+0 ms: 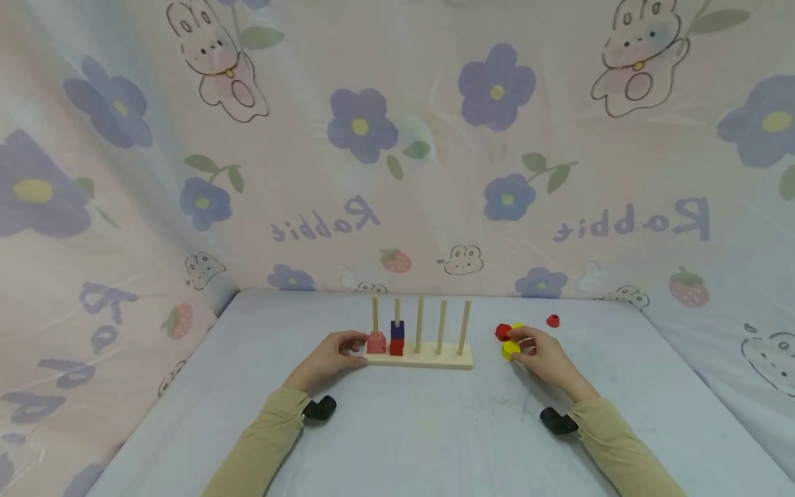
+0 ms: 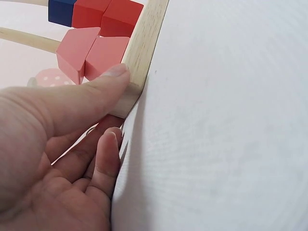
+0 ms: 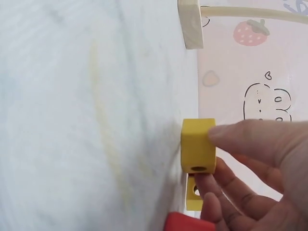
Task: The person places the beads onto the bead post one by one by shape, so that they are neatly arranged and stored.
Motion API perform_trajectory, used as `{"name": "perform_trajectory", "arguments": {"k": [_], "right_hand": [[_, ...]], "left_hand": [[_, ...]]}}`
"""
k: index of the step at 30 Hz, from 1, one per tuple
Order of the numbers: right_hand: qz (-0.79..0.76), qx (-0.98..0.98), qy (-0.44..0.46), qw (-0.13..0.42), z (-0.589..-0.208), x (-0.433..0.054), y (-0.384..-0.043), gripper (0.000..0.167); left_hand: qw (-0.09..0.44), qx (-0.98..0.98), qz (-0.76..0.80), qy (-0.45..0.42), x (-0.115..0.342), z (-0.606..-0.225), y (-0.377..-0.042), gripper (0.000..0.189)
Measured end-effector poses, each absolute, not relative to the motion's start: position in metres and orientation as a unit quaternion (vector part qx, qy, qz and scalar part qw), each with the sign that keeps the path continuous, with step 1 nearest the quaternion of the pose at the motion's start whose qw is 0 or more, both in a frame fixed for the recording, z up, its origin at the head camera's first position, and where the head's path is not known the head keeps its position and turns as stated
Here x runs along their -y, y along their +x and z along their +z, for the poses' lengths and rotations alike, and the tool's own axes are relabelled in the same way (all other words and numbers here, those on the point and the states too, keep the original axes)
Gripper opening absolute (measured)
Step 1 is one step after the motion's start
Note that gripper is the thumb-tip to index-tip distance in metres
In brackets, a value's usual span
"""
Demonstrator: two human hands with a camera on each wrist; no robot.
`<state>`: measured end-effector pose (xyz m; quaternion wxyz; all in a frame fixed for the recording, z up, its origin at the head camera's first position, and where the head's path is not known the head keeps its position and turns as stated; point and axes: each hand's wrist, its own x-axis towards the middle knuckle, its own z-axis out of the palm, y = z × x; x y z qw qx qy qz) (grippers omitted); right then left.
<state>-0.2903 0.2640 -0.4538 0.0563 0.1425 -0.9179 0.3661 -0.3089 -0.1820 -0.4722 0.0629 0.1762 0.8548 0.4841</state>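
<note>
A wooden peg stand [image 1: 428, 360] with several upright pegs stands on the table. Pink blocks [image 2: 107, 57] are stacked on its leftmost peg; the neighbouring peg carries red blocks [image 1: 397, 347] below a dark blue block [image 1: 397, 330]. My left hand [image 1: 332, 359] holds the left end of the stand's base, thumb on the front edge. On the right, my right hand [image 1: 546, 359] pinches a yellow hexagonal block [image 3: 198, 144] between thumb and fingers, its hole facing the fingers. Another yellow block [image 3: 194, 202] lies behind it, partly hidden, beside a red block [image 1: 503, 333].
Farther back on the right, a small red piece [image 1: 553, 321] sits apart on the white-covered table [image 1: 397, 442]. A curtain [image 1: 428, 186] printed with rabbits and flowers hangs behind the table's back edge.
</note>
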Motion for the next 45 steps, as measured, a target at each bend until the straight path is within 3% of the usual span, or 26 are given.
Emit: {"name": "perform_trajectory", "arguments": {"k": [12,31,45], "right_hand": [[0.359,0.918,0.157,0.057,-0.4525,-0.2593,-0.2918,0.034],[0.391,0.905,0.163,0.042,-0.4507,-0.258,-0.2891,0.047],[0.342,0.923,0.177,0.024,-0.4523,-0.2595,-0.287,0.032]], "left_hand": [[0.054,-0.854,0.483,0.185,0.1878,-0.4722,-0.3056,0.047],[0.062,-0.852,0.491,0.172,0.184,-0.4713,-0.3072,0.048],[0.067,-0.85,0.495,0.17,0.1805,-0.4698,-0.3072,0.047]]}}
